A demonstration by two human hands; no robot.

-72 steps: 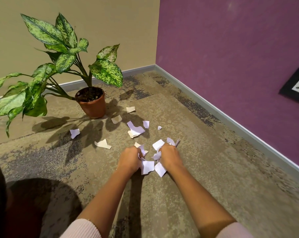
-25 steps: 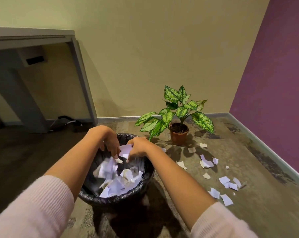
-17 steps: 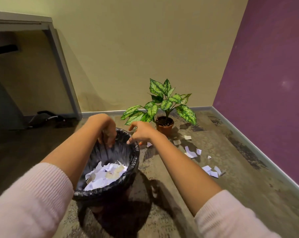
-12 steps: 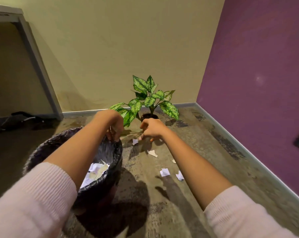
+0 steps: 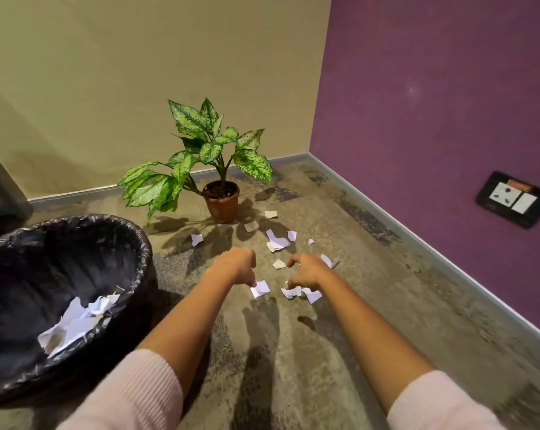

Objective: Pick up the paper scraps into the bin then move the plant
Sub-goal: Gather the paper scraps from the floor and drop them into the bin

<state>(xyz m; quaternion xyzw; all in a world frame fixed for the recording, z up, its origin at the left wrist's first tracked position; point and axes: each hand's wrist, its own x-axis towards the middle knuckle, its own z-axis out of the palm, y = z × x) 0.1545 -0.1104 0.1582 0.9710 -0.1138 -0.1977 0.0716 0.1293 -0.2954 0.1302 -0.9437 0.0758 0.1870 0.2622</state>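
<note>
Several white paper scraps lie on the carpet in front of the plant, the nearest ones (image 5: 260,288) just under my fingertips, others farther out (image 5: 276,241). My left hand (image 5: 236,265) and my right hand (image 5: 306,271) reach down over them side by side, fingers pointing down and holding nothing. Their shadows with spread fingers fall on the floor below. The bin (image 5: 140,243), lined with a black bag, stands at my left with torn paper (image 5: 76,321) inside. The plant (image 5: 221,202), in a terracotta pot with spotted green leaves, stands behind the scraps near the back wall.
The beige back wall meets the purple right wall (image 5: 433,119) in a corner behind the plant. A black socket plate (image 5: 515,198) sits low on the purple wall. A grey furniture leg (image 5: 2,187) shows at the far left edge.
My hands let the paper fall into the bin, left it and swung right and down to the scraps on the floor. The view turned right, so the bin now sits at the left.
</note>
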